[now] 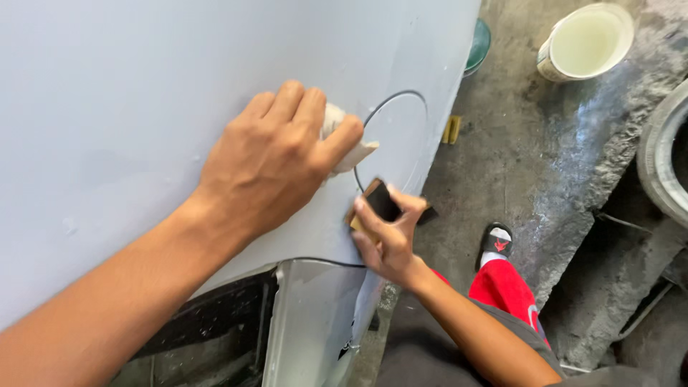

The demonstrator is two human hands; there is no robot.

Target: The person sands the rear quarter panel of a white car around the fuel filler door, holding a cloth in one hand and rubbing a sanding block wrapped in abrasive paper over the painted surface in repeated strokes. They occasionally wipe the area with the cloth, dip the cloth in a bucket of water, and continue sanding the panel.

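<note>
left hand (276, 154): pressed flat-knuckled against the grey primed car panel (143, 93), fingers curled together and clamped on a small pale wad of cloth or paper (344, 143) that pokes out past the forefinger.
right hand (387, 233): lower and to the right of the left, fingers closed around a dark sanding block (380, 202) with a tan backing, held against the same panel.
the block: sits just below the curved seam of the round fuel flap (398, 136); its long axis runs tilted, upper right to lower left, along the panel's lower edge.
key relation: the flap lies up and to the right of the block and directly right of the wad; the left hand is the nearer one to the flap's seam, the right is nearer the panel's bottom edge.
hands together: close but apart, the wad above, the block beneath.
below the panel: a lighter grey bumper piece (308, 315) and a dark gap beside it.
around: rough concrete floor (545, 158); a white bucket (586, 41) well apart at upper right; a green round object (477, 44) half hidden behind the panel's edge; a small yellow piece (451, 130) on the floor near the panel; a tyre (663, 161) at the right edge.
in the way: nothing lies between either hand and the flap.
the person: red and grey shorts (505, 290), a sandalled foot (496, 240) on the floor.
</note>
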